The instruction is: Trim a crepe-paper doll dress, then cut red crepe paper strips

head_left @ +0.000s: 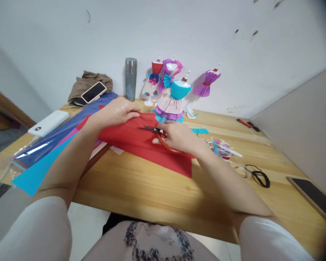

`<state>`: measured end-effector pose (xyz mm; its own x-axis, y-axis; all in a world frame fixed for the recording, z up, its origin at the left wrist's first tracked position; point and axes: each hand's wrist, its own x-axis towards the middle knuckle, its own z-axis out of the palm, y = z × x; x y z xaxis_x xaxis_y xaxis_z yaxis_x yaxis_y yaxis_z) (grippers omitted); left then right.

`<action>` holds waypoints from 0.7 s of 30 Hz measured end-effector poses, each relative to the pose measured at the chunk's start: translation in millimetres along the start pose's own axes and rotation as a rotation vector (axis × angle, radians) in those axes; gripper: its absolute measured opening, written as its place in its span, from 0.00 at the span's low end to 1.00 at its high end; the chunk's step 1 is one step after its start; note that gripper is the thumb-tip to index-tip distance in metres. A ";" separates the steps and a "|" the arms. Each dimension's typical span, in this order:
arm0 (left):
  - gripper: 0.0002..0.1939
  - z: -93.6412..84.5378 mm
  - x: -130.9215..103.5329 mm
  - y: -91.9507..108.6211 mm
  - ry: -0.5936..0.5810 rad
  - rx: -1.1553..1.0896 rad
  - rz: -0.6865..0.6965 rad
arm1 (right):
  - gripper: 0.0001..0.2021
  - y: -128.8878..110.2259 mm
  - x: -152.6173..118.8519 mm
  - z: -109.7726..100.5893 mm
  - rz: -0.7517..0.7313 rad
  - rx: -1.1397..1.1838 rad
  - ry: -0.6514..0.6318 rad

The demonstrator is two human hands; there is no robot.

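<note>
A sheet of red crepe paper (141, 141) spreads over the middle of the wooden table, one end hanging toward the front edge. My left hand (119, 110) grips its upper edge with thumb and fingers. In my right hand (176, 135) is a pair of scissors (168, 145) with red handles and dark blades, which point left across the paper. Their blades look slightly apart; whether they are in the paper is hard to see. Just behind the paper stands a small dress form (181, 90) in a blue, pale pink and purple paper dress.
More dressed miniature forms (207, 82) and a grey bottle (130, 79) line the wall. Left lie a phone (93, 92), brown cloth (93, 79), a white power bank (49, 123) and coloured paper sheets (46, 156). Right are paper scraps (224, 148), a black hair tie (260, 179) and another phone (315, 195).
</note>
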<state>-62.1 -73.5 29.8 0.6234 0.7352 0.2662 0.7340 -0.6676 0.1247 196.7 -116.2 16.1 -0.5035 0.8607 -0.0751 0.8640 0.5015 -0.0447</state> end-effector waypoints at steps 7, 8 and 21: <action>0.18 -9.4 -1.0 11.9 -0.052 0.008 -0.033 | 0.23 -6.9 7.6 -2.4 -0.033 -0.024 0.042; 0.18 -9.1 -1.0 11.9 -0.046 -0.010 -0.021 | 0.24 -7.3 9.0 -2.5 -0.042 -0.024 0.048; 0.19 -7.2 -2.4 5.1 0.000 0.018 -0.023 | 0.23 -7.1 9.5 -2.6 -0.080 0.015 0.026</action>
<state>-61.7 -79.5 36.7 0.6062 0.7506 0.2630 0.7532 -0.6480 0.1132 185.8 -111.3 18.3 -0.5707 0.8200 -0.0446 0.8207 0.5677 -0.0640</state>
